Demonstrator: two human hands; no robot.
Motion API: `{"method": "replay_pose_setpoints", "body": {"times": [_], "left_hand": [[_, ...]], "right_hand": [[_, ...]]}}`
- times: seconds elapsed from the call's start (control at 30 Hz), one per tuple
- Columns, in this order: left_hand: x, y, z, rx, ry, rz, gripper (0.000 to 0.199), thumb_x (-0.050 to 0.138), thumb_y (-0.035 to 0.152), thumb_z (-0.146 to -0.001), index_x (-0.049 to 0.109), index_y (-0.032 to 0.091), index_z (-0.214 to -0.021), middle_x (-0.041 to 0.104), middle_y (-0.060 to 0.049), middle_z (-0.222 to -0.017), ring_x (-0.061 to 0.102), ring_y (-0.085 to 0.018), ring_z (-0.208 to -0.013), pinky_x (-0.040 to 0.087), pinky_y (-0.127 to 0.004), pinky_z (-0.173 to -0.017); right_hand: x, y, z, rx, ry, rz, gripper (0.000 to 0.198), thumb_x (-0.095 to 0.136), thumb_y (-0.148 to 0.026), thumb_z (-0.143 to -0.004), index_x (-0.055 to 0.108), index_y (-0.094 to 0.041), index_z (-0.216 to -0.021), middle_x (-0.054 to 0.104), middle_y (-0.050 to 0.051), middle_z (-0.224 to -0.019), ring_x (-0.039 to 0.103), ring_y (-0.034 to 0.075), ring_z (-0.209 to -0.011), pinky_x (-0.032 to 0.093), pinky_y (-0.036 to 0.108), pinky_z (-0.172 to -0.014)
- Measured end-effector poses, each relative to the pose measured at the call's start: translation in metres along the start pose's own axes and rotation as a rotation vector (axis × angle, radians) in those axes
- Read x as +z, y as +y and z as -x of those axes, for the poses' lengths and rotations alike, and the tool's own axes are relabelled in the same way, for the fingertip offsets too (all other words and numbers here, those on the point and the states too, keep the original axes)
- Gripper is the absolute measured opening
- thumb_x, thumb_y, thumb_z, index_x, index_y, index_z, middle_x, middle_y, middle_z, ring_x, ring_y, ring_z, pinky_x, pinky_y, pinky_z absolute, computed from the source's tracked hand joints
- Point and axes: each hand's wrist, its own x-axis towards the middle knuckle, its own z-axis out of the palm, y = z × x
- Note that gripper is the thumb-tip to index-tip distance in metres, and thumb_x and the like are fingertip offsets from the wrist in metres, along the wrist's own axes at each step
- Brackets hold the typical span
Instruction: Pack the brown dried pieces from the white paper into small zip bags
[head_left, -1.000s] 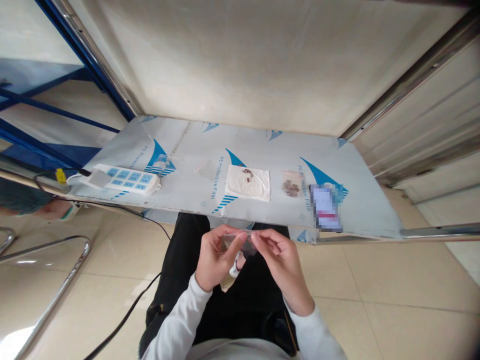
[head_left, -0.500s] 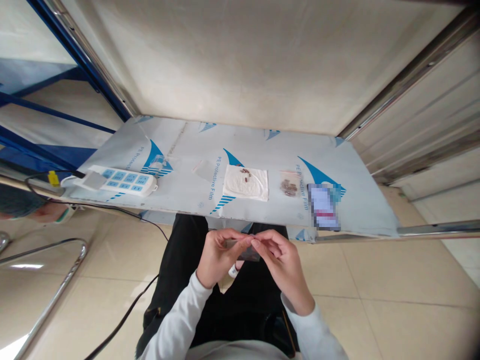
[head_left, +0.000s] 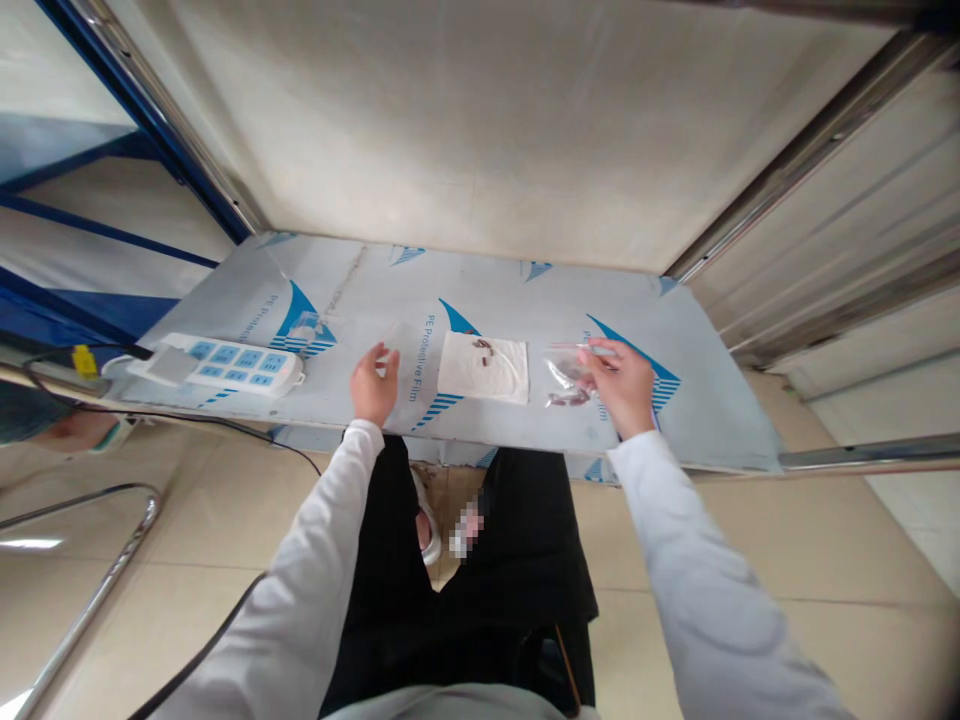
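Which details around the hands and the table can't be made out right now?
All in the head view:
Clear plastic beside the left hand: full outline, too faint and partly behind the hand.
Brown pieces in the bag: exact count, too small, with glare.
How the right hand grips the bag: the hand covers the contact.
Black cable: lower end, cut off by the bottom edge.

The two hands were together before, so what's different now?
They moved forward and apart over the table. The left hand let go and looks empty; the right hand pinches a clear plastic bag right of the white napkin. Napkin and power strip stayed put.
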Motion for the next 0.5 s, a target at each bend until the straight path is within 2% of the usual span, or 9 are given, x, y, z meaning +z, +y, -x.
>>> {"method": "replay_pose_setpoints", "body": {"times": [0.1, 0.17, 0.23, 0.3, 0.4, 0.43, 0.5], "left_hand": [[0.012, -0.014, -0.032, -0.051, 0.059, -0.114, 0.054, 0.055, 0.034, -0.085, 0.049, 0.006, -0.131, 0.055, -0.025, -0.131, 0.053, -0.034, -0.117, 0.038, -0.048, -0.099], [0.018, -0.017, -0.045, -0.059, 0.062, -0.162, 0.052, 0.060, 0.033, -0.082, 0.053, 0.008, -0.127, 0.052, -0.025, -0.132, 0.046, -0.039, -0.124, 0.034, -0.053, -0.100], [0.020, -0.014, -0.052, -0.062, 0.060, -0.191, 0.041, 0.062, 0.030, -0.079, 0.061, 0.012, -0.116, 0.054, -0.023, -0.129, 0.044, -0.039, -0.124, 0.033, -0.054, -0.100], [0.016, -0.009, -0.054, -0.068, 0.059, -0.201, 0.029, 0.062, 0.026, -0.078, 0.065, 0.012, -0.104, 0.059, -0.022, -0.121, 0.049, -0.037, -0.120, 0.036, -0.051, -0.098], [0.002, 0.001, -0.041, -0.047, 0.044, -0.173, 0.021, 0.057, 0.025, -0.081, 0.064, 0.014, -0.098, 0.068, -0.014, -0.103, 0.062, -0.027, -0.100, 0.043, -0.040, -0.090], [-0.003, 0.005, -0.032, -0.023, 0.036, -0.153, 0.019, 0.056, 0.027, -0.083, 0.063, 0.015, -0.097, 0.070, -0.010, -0.095, 0.065, -0.023, -0.090, 0.045, -0.035, -0.086], [-0.009, 0.009, -0.010, 0.057, 0.045, -0.092, 0.018, 0.056, 0.032, -0.084, 0.062, 0.018, -0.094, 0.070, -0.005, -0.087, 0.066, -0.019, -0.081, 0.046, -0.031, -0.080]], "right_hand": [[-0.002, 0.031, -0.049, -0.004, 0.022, 0.319, 0.039, 0.064, -0.040, -0.078, 0.067, -0.010, -0.102, 0.074, 0.013, -0.081, 0.066, 0.020, -0.058, 0.051, 0.033, -0.064], [-0.004, 0.042, -0.066, -0.008, 0.038, 0.413, 0.035, 0.065, -0.036, -0.076, 0.068, -0.009, -0.097, 0.073, 0.015, -0.082, 0.068, 0.025, -0.072, 0.049, 0.038, -0.077], [-0.008, 0.043, -0.070, -0.018, 0.072, 0.461, 0.036, 0.065, -0.034, -0.074, 0.068, -0.009, -0.100, 0.072, 0.019, -0.093, 0.065, 0.029, -0.090, 0.045, 0.043, -0.088], [-0.011, 0.036, -0.059, -0.069, 0.120, 0.506, 0.038, 0.063, -0.033, -0.076, 0.066, -0.009, -0.105, 0.069, 0.021, -0.106, 0.062, 0.031, -0.101, 0.041, 0.046, -0.095], [-0.004, 0.014, -0.019, -0.213, 0.159, 0.424, 0.035, 0.056, -0.035, -0.082, 0.067, -0.010, -0.105, 0.069, 0.019, -0.107, 0.064, 0.027, -0.093, 0.046, 0.042, -0.090], [0.003, 0.004, 0.000, -0.249, 0.129, 0.336, 0.034, 0.053, -0.037, -0.085, 0.068, -0.012, -0.103, 0.070, 0.017, -0.104, 0.065, 0.025, -0.086, 0.049, 0.039, -0.083], [0.024, -0.016, 0.038, -0.247, -0.063, 0.127, 0.033, 0.052, -0.041, -0.088, 0.069, -0.015, -0.098, 0.073, 0.011, -0.091, 0.066, 0.020, -0.073, 0.051, 0.031, -0.071]]}}
